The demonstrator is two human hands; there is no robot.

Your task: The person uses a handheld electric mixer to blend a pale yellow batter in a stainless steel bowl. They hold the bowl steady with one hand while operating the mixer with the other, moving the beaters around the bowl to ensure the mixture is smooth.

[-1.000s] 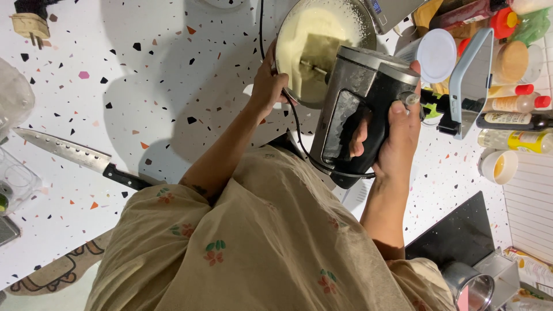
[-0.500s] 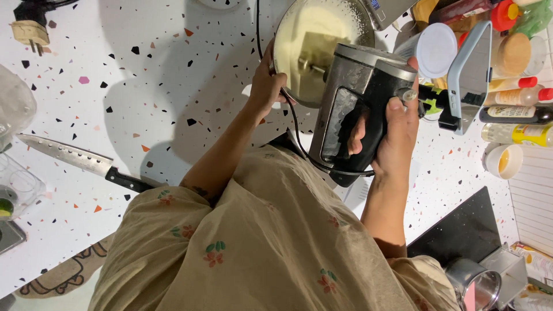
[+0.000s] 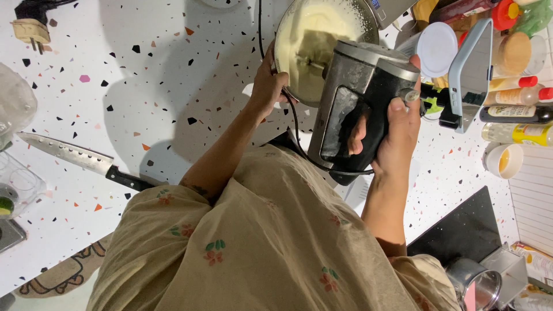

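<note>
A metal mixing bowl [image 3: 283,34] of pale creamy batter stands on the white speckled counter [image 3: 173,69]. My left hand [image 3: 268,86] grips the bowl's near rim. My right hand [image 3: 398,133] is closed around the handle of a grey and black electric hand mixer [image 3: 360,98], held over the bowl. The mixer's beaters [image 3: 314,66] dip into the batter. Its black cord [image 3: 296,129] runs past my left hand. My forearms and flowered beige shirt fill the lower part of the view.
A large kitchen knife [image 3: 75,155] lies on the counter at left, with a plug [image 3: 31,29] at the top left corner. Bottles, jars, a white lid [image 3: 436,49] and a phone on a stand [image 3: 469,72] crowd the right. A small cup [image 3: 504,160] and a black appliance [image 3: 466,230] sit lower right.
Both hands keep their holds on bowl and mixer. The mixer and bowl sit slightly lower and more to the left in view; nothing else has moved.
</note>
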